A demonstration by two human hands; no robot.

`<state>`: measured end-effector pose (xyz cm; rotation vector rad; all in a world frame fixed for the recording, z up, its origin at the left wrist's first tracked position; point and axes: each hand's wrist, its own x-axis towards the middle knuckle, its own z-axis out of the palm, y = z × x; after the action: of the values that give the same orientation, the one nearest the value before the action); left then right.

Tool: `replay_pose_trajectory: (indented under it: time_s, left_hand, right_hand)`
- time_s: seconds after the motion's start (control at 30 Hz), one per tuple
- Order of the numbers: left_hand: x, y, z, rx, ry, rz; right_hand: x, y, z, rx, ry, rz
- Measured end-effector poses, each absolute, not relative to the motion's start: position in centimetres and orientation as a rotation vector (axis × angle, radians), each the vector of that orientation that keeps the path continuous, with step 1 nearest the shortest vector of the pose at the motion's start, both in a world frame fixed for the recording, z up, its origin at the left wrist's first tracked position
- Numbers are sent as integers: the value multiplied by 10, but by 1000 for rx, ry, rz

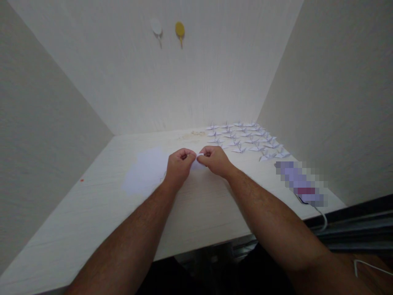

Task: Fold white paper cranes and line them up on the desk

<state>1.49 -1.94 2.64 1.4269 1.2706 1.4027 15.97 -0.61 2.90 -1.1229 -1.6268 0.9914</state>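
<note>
A small piece of white paper [199,164] is pinched between my two hands above the middle of the table. My left hand [181,164] is closed on its left side, thumb and fingertips together. From the right, my right hand [215,159] grips the paper the same way, its thumb pointing left. The fingers partly cover the paper, so its exact folds cannot be made out. Several white paper cranes [253,143] stand in rows at the back right. Left of my left hand lies a pale white patch, perhaps paper sheets [144,170], with blurred edges.
A pixelated phone-like device [299,184] with a white cable [324,219] lies near the right edge of the light table [202,217]. Walls enclose the left, back and right. A white hook [156,27] and a yellow hook [179,29] hang on the back wall.
</note>
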Motion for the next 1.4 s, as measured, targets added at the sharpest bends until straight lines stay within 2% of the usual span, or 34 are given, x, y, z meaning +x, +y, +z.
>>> replay_pose_trajectory:
  time_s: [0.27,0.43,0.73,0.93,1.4]
  left_hand:
    - [12,-19,29,1484,1272,1286]
    - [8,-17,28,1458,1160,1181]
    - [8,-11,21,1226,1197,1379]
    - [7,-11,21,1281,1242,1291]
    - [4,-11,20,1091,924,1276]
  right_hand:
    - [165,-2,27,-1187,-1693,904]
    - [168,-1,28,-1200,-1671,980]
    - [169,2,25,-1163,-1573,1093]
    - [169,4,25,-1116,-1607,1081]
    - [174,7,19,-749,-1377,1475]
